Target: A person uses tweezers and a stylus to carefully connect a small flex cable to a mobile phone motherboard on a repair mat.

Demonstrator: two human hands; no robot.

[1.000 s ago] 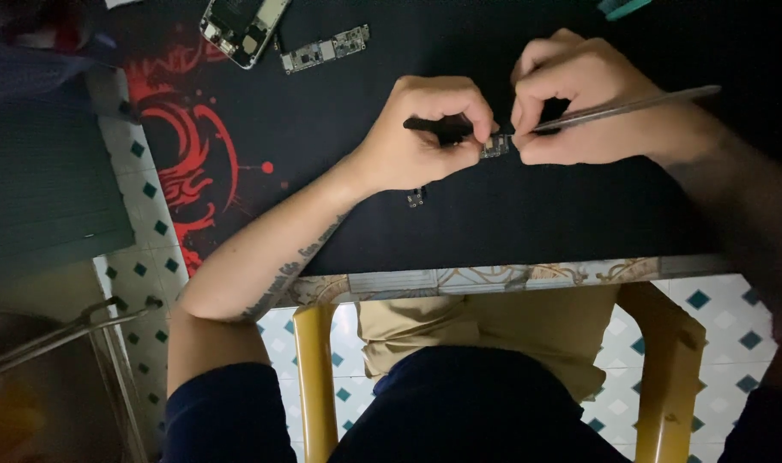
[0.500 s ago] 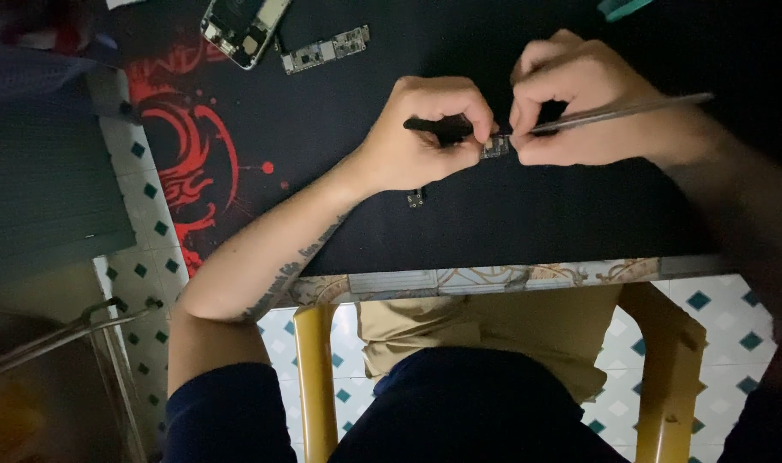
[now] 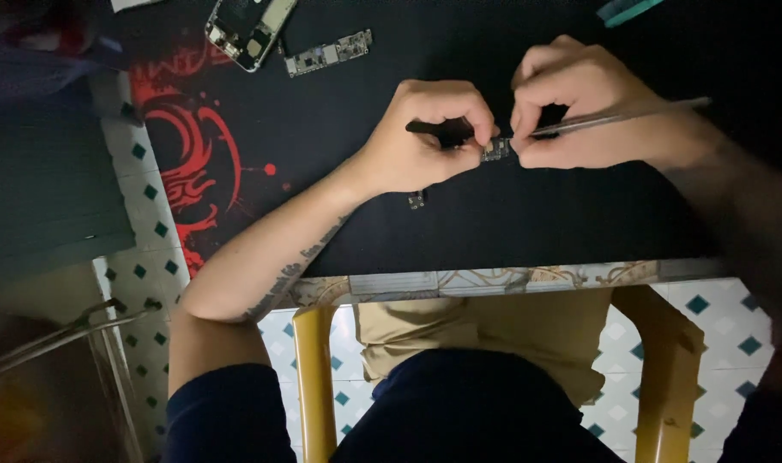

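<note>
The left hand [image 3: 421, 137] is curled closed, thumb and forefinger pinching a small chip [image 3: 495, 150] at its left end, with a dark bar-like tool [image 3: 434, 129] gripped under the fingers. The right hand [image 3: 579, 116] is closed too, clamped on thin metal tweezers [image 3: 618, 120] whose shaft runs out to the right over the knuckles; their tip meets the chip from the right. The two hands sit close together, almost touching, with the chip held between them just above the mat [image 3: 511, 214]. Fingers cover most of the chip, so its shape is hard to tell.

Just below the left hand, a tiny square part [image 3: 416, 201] lies loose on the mat, apart from both hands. The mat is black with a red swirling pattern [image 3: 181, 163] at its left edge.

Well away, at the top left, an opened phone [image 3: 247, 30] lies with its insides showing, and a narrow circuit board [image 3: 329, 54] lies just beside it to the right. At the top right corner a teal tool [image 3: 627, 9] pokes into view.

The table edge [image 3: 494, 280] runs below the mat. Under it are a yellow stool [image 3: 314, 377], the person's tan shorts [image 3: 494, 330] and a tiled floor [image 3: 142, 266] with dark diamonds. Nothing lies between the hands and the loose part.
</note>
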